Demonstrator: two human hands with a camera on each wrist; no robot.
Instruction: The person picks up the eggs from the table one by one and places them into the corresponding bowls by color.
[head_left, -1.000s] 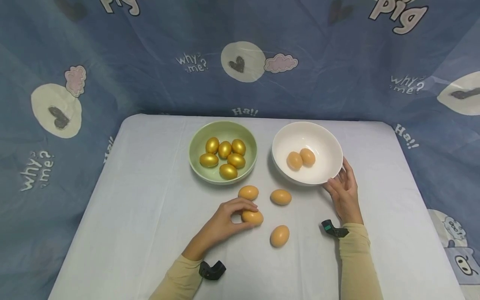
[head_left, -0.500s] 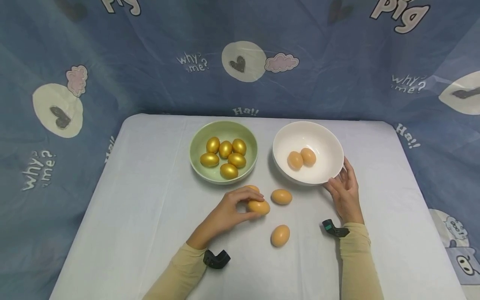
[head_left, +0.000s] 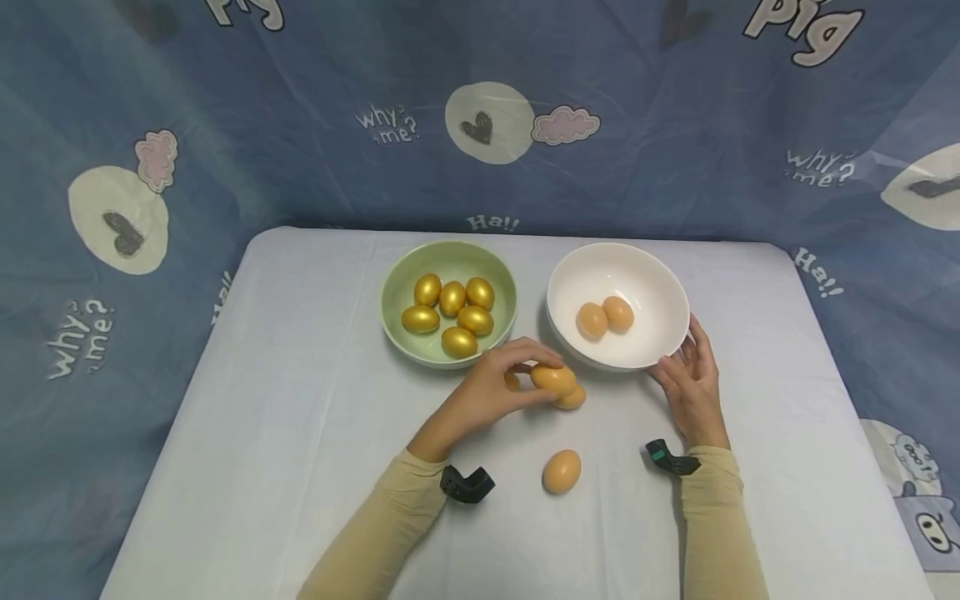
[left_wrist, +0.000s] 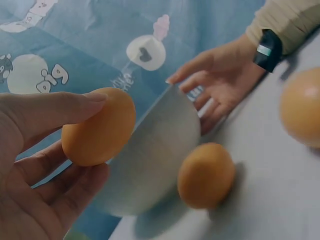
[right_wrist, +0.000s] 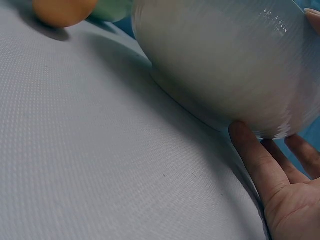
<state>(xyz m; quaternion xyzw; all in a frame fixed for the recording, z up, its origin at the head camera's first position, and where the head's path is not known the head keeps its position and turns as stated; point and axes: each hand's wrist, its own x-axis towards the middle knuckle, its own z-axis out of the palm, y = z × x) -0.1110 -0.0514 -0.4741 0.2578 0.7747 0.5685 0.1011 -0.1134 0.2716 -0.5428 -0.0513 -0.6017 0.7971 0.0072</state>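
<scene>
My left hand (head_left: 498, 387) pinches a brown egg (head_left: 553, 380) between thumb and fingertips, raised in front of the white bowl (head_left: 652, 333). The left wrist view shows the held egg (left_wrist: 100, 127) close up. Below it, a second brown egg (head_left: 573, 399) lies on the table, partly covered. Another egg (head_left: 512, 381) shows through the gap in my left hand. A further egg (head_left: 562, 472) lies nearer the front. Two brown eggs (head_left: 592, 321) sit inside the white bowl. At its right side, my right hand (head_left: 692, 396) rests spread fingers (right_wrist: 250, 150) against the outer wall.
Left of the white bowl stands a green bowl (head_left: 397, 308) holding several golden eggs (head_left: 459, 342). A white cloth covers the table (head_left: 300, 417). Behind it hangs a blue printed curtain (head_left: 322, 150). Each wrist wears a black camera mount (head_left: 467, 485).
My left hand has lifted the pinched egg off the table and carried it forward and right, towards the white bowl. The right hand stays at the bowl's side.
</scene>
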